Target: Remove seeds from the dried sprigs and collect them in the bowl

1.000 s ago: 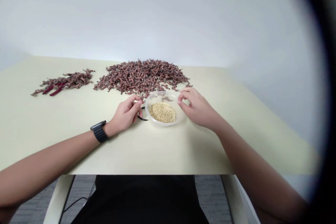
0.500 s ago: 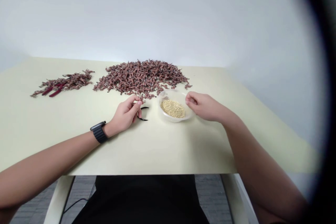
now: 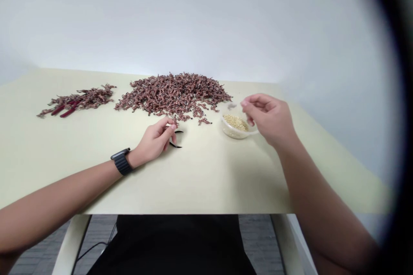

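My right hand (image 3: 269,117) is closed on the right rim of a clear plastic bowl (image 3: 232,131) that holds pale yellow seeds (image 3: 236,122). The bowl sits right of centre on the table, by the right edge of a big heap of reddish-brown dried pods (image 3: 174,93). My left hand (image 3: 155,140), with a black watch on the wrist, rests on the table with its fingers curled in a pinch on a small whitish thing. A thin black curved strip (image 3: 176,145) lies by its fingertips.
A smaller bunch of dark red stalks (image 3: 77,101) lies at the far left of the pale yellow table (image 3: 200,176). A few loose pods (image 3: 204,121) lie between the heap and the bowl. A white wall stands behind the table.
My right hand has slid the bowl of seeds to the right, away from my left hand. My left hand has stayed where it was.
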Demonstrator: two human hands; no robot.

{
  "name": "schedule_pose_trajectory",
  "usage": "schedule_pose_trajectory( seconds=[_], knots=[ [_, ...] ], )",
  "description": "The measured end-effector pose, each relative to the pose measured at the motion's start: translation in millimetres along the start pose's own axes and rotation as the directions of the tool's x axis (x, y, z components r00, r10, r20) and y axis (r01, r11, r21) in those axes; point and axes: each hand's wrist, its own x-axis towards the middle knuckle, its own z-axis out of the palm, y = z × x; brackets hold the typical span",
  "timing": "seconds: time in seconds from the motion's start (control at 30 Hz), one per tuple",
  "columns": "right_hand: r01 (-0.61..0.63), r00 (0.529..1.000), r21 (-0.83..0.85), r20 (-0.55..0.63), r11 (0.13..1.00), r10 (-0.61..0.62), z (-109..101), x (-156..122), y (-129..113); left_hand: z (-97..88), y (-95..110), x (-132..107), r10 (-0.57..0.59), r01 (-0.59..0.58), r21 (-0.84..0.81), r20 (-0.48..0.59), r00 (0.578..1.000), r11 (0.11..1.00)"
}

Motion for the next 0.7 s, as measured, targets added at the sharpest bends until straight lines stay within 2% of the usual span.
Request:
schedule_pose_trajectory(
  seconds=[0.07,0.13,0.23,0.33,0.47,0.6,0.7],
  knots=[
    [-0.105,0.987,0.186,0.141,0.977,0.079,19,-13,-16,0.7,1,-1,-0.008,0.009,-0.012,0.032,0.999,1.000],
    [-0.175,0.960,0.285,0.261,0.942,0.099,35,-23,-28,2.7,2,-2,-0.025,0.028,-0.044,0.063,0.998,0.999],
    [-0.263,0.911,0.333,0.393,0.905,0.121,52,-28,-40,8.8,5,-5,-0.065,0.081,-0.129,0.120,0.991,0.988],
    [-0.311,0.883,0.355,0.451,0.882,0.130,66,-27,-44,16.9,10,-10,-0.103,0.146,-0.234,0.190,0.976,0.961],
    [-0.222,0.912,0.317,0.402,0.922,0.081,83,-33,-35,24.7,15,-15,-0.099,0.178,-0.294,0.263,0.960,0.939],
    [-0.047,0.957,0.184,0.289,0.982,-0.008,93,-49,-27,26.2,17,-17,-0.068,0.181,-0.306,0.346,0.936,0.934],
    [0.103,0.956,0.076,0.269,0.992,-0.119,96,-58,-27,24.9,18,-17,-0.052,0.190,-0.318,0.394,0.918,0.929]
  ],
)
